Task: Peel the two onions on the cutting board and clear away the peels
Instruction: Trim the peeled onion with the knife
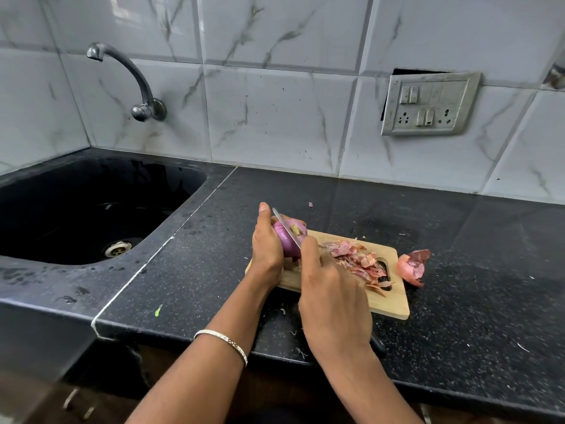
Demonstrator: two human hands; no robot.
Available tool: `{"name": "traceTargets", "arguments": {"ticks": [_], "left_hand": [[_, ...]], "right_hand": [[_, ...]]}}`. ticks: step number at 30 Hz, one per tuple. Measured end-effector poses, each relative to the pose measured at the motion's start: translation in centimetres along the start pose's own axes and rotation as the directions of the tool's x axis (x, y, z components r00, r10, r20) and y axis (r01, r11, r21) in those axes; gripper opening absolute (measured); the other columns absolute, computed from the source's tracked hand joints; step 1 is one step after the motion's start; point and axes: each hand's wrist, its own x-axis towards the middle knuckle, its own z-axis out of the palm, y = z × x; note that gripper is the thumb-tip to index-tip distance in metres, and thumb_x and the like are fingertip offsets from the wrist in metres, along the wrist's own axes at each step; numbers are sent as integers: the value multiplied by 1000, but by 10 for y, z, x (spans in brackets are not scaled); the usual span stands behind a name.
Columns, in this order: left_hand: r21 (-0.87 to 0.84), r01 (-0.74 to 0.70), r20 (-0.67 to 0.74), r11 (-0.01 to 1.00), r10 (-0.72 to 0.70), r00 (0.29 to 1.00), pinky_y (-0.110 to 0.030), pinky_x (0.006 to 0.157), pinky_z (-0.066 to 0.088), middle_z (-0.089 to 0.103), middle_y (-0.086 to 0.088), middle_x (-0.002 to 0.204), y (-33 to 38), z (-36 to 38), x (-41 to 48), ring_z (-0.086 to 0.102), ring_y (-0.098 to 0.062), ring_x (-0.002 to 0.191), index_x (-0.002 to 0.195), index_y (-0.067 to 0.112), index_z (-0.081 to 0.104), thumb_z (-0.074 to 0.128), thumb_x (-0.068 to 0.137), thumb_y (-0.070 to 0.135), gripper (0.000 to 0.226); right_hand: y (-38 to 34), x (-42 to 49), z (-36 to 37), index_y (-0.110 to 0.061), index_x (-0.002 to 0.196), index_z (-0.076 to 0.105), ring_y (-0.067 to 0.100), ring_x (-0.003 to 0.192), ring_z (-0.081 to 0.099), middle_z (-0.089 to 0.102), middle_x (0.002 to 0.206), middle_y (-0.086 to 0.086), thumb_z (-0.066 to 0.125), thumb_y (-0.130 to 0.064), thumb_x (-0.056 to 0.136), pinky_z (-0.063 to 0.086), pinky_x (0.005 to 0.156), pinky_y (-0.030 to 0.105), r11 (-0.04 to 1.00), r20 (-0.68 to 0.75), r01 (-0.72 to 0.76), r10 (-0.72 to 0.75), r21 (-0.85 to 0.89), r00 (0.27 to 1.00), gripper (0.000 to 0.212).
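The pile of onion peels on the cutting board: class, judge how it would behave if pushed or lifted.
The peels look thin and curled, so probably light and floppy. They lie loose and overlapping on the cutting board, so a push would likely scatter some. Ragged edges suggest they tear easily.

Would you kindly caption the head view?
Left hand holds purple onion; right hand sets steel knife against it, at wooden board.

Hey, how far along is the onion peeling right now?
Done: a pile of peels lies on the cutting board. In hand: the left hand holds a mostly bare purple onion while the right hand holds the knife against it. Left: clearing the peels, plus the pink piece on the counter, either skin or the second onion.
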Motion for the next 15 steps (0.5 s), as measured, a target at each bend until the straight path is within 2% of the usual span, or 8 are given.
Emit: {"name": "traceTargets", "arguments": {"ticks": [3,5,7,9,13,15], "left_hand": [[14,11,-34,1000,-11,999,-27,60,56,68,-11,56,2,5,1,65,-20,50,63,3,70,25,108,53,81],[39,-2,-27,999,3,1000,-33,70,56,69,-15,62,0,3,2,65,-25,57,64,2,71,26,105,58,83],[68,-5,-7,998,5,1000,-44,84,54,71,-18,72,-4,0,2,66,-30,70,75,0,75,30,98,65,83],[44,2,-52,999,0,999,-44,89,54,73,-18,77,-7,-3,5,67,-30,76,84,-3,76,31,100,63,82],[65,-24,24,998,22,999,-43,78,53,70,-21,71,-6,0,5,64,-32,67,70,1,74,26,99,66,86],[68,-17,15,998,16,1000,-37,69,53,69,-17,64,-4,1,4,64,-29,60,60,7,73,24,105,59,84]], "right_hand": [[3,-10,1,-18,129,39,22,61,62,61,78,2,66,-12,89,33,45,30,999,6,-39,39,37,999,49],[0,-2,2,-19,128,36,24,64,62,60,81,3,61,-12,93,34,47,32,998,4,-49,49,44,999,44],[-6,9,2,-20,133,33,25,72,63,60,87,4,51,-14,99,35,53,34,998,-1,-41,41,57,999,39],[-11,15,2,-21,140,29,25,79,64,59,92,5,44,-15,103,36,56,34,997,0,-31,31,75,1000,40],[-5,0,-2,-21,136,34,23,72,64,61,88,3,57,-13,96,35,51,31,997,3,-61,61,52,998,47],[0,-10,-2,-20,132,40,24,63,63,61,80,3,66,-10,88,32,47,31,996,-2,-84,84,41,996,52]]}}
